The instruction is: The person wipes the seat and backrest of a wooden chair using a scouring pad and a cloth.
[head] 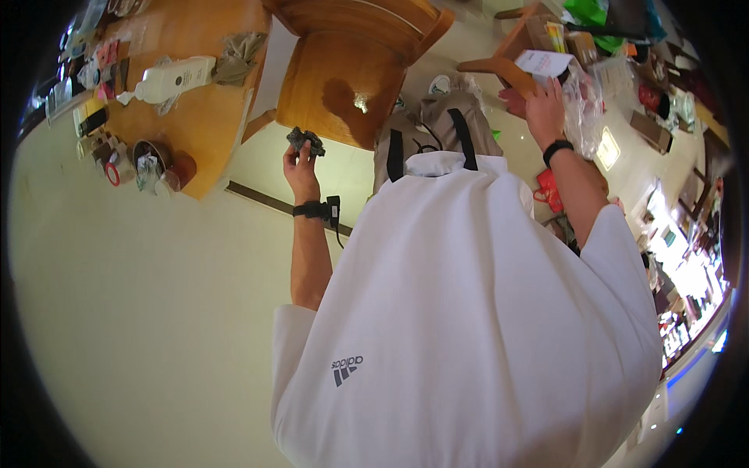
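Note:
My left hand (301,169) pinches a dark grey, crumpled scrap of cloth or scouring material (305,142) between thumb and fingers. It hovers just short of the front of a wooden chair (304,82), whose seat carries a dark, shiny patch (345,105). On the other side, my right hand (544,111) is closed over the end of a curved wooden rail (506,70) of a second chair. Its thumb is hard to make out, and a pinkish thing (513,103) shows beside it.
At left, a wooden table (205,117) bears a white pump bottle (175,79), a brown crumpled cloth (237,58), a pot (149,155) and jars. Clear plastic wrap (582,108), a white paper (543,62) and a red bag (549,190) are at right.

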{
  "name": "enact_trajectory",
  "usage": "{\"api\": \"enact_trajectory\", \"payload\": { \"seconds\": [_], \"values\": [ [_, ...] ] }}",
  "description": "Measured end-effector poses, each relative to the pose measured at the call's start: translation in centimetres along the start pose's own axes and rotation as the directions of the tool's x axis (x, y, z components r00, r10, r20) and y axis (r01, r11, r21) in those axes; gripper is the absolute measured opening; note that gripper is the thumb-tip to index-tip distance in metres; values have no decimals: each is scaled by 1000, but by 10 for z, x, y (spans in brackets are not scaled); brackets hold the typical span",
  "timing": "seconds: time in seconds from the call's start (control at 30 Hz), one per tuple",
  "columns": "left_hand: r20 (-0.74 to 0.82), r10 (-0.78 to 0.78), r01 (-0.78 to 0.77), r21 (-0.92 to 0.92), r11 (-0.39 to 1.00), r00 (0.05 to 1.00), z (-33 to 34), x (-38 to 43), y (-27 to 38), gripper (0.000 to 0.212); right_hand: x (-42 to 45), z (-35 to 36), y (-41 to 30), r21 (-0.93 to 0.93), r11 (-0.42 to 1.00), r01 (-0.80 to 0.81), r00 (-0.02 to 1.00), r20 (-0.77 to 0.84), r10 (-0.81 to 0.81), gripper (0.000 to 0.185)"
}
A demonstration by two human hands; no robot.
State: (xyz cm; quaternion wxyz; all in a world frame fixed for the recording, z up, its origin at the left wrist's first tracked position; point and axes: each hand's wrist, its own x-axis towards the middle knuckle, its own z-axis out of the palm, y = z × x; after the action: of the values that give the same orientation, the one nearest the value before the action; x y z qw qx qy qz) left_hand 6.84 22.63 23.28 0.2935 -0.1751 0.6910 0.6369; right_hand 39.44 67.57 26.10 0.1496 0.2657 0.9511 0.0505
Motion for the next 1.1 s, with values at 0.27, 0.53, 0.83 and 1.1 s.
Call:
{"api": "enact_trajectory", "payload": {
  "seconds": [0.27,0.53,0.83,1.1],
  "values": [
    [-87,-17,18,9,1000,996,-4,-21,-26,30,-28,-1,-8,-62,998,31,997,77,-26,26],
    [-163,-52,45,-47,998,985,30,-4,0,30,-35,22,1,86,996,-32,994,105,23,22],
    [-324,78,-5,218,976,943,97,-17,47,35,18,8,113,698,520,-493,840,224,495,22],
    [-393,87,71,371,926,915,128,-58,63,36,94,-34,178,633,442,-635,752,375,543,25]
  ]
}}
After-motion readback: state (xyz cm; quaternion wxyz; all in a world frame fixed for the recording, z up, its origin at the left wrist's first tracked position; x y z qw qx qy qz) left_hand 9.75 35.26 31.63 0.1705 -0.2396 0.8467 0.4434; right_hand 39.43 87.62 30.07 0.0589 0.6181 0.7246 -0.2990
